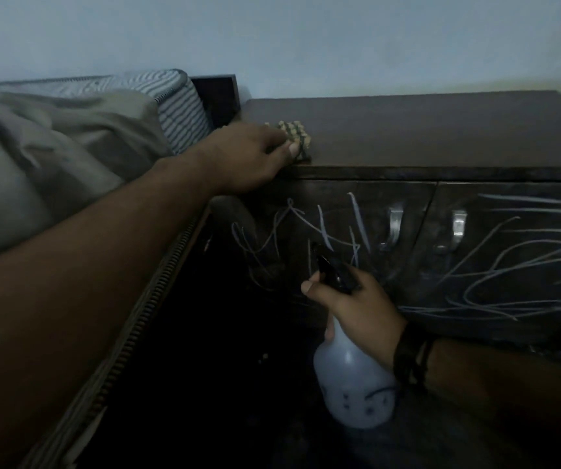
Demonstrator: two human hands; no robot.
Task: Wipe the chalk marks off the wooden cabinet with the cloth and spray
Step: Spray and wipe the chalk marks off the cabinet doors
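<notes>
A dark wooden cabinet (424,137) fills the right half of the head view. White chalk marks (515,265) scrawl across both of its doors. A checked beige and green cloth (297,138) lies on the cabinet's top at its front left corner. My left hand (248,157) reaches over that corner and grips the cloth, thumb on its near edge. Lower down, my right hand (353,306) holds a pale spray bottle (353,387) by its black trigger head, nozzle facing the left door.
A bed with a grey blanket (35,170) and a striped pillow (177,103) stands at the left, close beside the cabinet. Two metal handles (394,225) sit at the middle of the doors. The floor between bed and cabinet is dark.
</notes>
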